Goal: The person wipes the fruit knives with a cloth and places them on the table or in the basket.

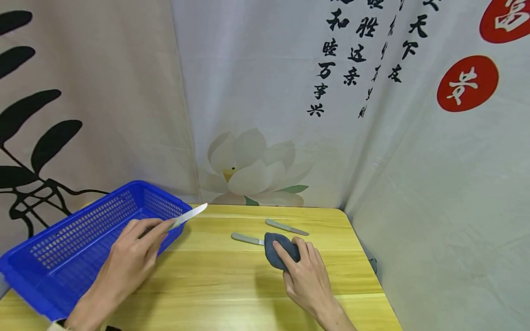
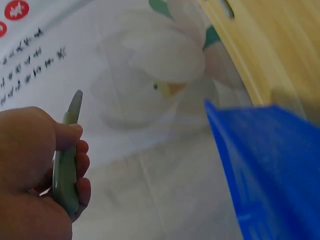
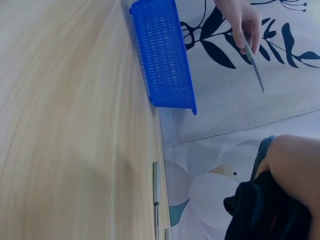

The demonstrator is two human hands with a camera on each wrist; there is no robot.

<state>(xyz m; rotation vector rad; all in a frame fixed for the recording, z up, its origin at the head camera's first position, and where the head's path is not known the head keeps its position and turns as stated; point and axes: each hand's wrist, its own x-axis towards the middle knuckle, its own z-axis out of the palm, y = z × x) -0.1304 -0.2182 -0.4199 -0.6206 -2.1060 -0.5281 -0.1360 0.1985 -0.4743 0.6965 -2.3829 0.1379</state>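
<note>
My left hand [image 1: 131, 255] grips a knife [image 1: 193, 214] by its pale green handle, raised over the near right end of the blue basket. In the left wrist view, thumb and fingers wrap the knife's handle [image 2: 65, 177] and the blade points up. My right hand [image 1: 309, 275] holds a folded dark blue-grey cloth [image 1: 276, 252], thumb across its top. Behind that cloth a second knife [image 1: 246, 238] lies on the table, most of its blade hidden. A third knife [image 1: 286, 227] lies just beyond, handle to the left.
The blue plastic basket [image 1: 78, 219] with perforated walls stands at the table's left side. Under everything is a yellow wood-grain table [image 1: 215, 285]. Its back edge meets a hanging printed curtain [image 1: 256, 92] with a flower and black writing; more curtain hangs along the right.
</note>
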